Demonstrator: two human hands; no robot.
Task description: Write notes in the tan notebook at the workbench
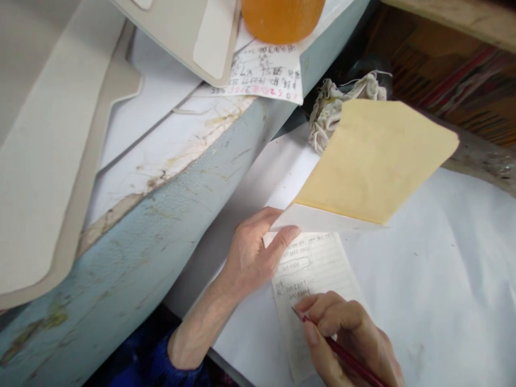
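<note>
A small lined notebook (322, 274) lies on the white-covered surface, its page bearing handwritten rows of numbers. Its yellow cover (374, 161) is flipped up and away at the far end. My left hand (256, 250) grips the notebook's upper left edge, thumb on top, the other fingers partly hidden behind the raised leaf. In my right hand (350, 338) is a slim dark red pen (349, 360), pinched between thumb and fingers. The pen's tip is at the page, just below the lowest written line.
To the left, a pale blue machine-like body (193, 215) with scuffed edges rises beside the notebook. Beige panels (209, 37), a written-on paper sheet (266, 75) and a container of orange liquid (282, 19) rest on it. A crumpled whitish cloth (322, 115) sits behind the cover.
</note>
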